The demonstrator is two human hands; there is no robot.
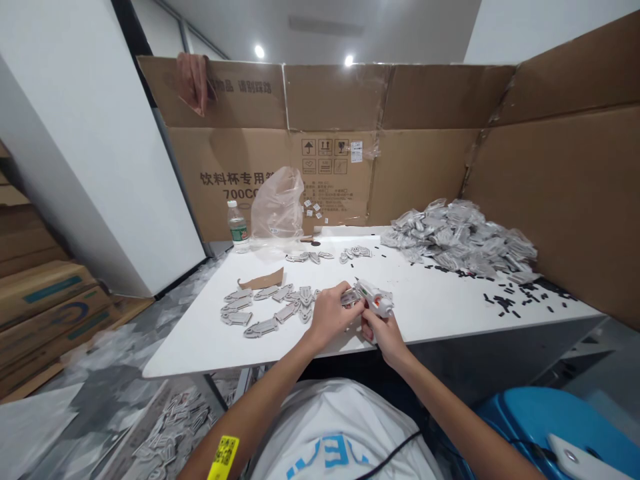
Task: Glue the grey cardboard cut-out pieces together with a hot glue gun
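Glue gun (pixel 376 299): barrel pointing toward ten o'clock, at two o'clock from the left hand
Right hand (pixel 385 340): closed around the gun's grip
Left hand (pixel 330 315): fingers curled, pinching grey cutout (pixel 351 297)

Left hand (pixel 330 315) grips a flat grey cut-out piece (pixel 351 297), just beside the white hot-glue gun (pixel 376 298) held in right hand (pixel 385 340). Both hands rest over a white rectangular worktop (pixel 430 313). Left of them: loose cluster of grey fish-shaped cut-outs (pixel 265 308), torn brown cardboard scrap (pixel 261 279). Far right: large heap of shiny grey pieces (pixel 455 237), scattered small black bits (pixel 505 303). Behind: tall brown corrugated carton wall (pixel 330 100), clear plastic bag (pixel 277 203), clear water bottle (pixel 238 228).
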